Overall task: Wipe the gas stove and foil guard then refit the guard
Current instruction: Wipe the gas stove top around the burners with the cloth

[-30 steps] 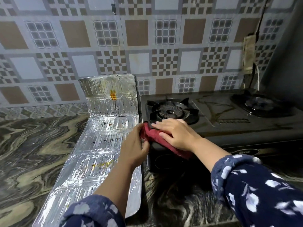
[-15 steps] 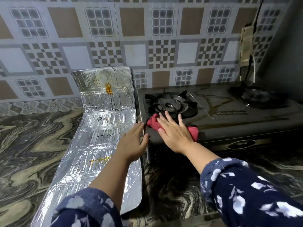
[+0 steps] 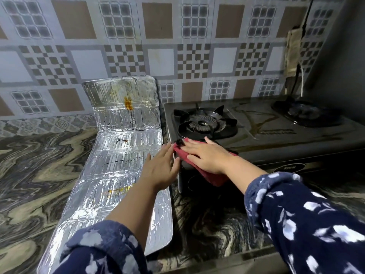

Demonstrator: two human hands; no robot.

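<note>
Two hands are seen at the front left corner of the gas stove (image 3: 276,143). The right hand (image 3: 207,155) is laid flat, fingers straight and slightly spread, pressing a red cloth (image 3: 209,177) onto the stove's front edge; the cloth is trapped under the palm, with one end showing past the fingertips and the other draped down the stove's front face below the wrist. Just beyond the fingertips the left burner (image 3: 204,123) is found, with its black pan support around it. The left hand (image 3: 161,167) is held just beside the right, fingers straight and relaxed, nothing gripped; its thumb side is placed against the stove's left corner, close to the cloth's end. Beneath and to the left of that hand the foil guard (image 3: 110,175) is spread out on the marbled counter (image 3: 35,175), its far panel bent upright against the tiled wall (image 3: 158,46) and marked with an orange stain. Further to the right of the right hand, well apart, the second burner (image 3: 304,112) is seen at the stove's far end. Both forearms are covered by dark blue sleeves (image 3: 308,224) with white print.
</note>
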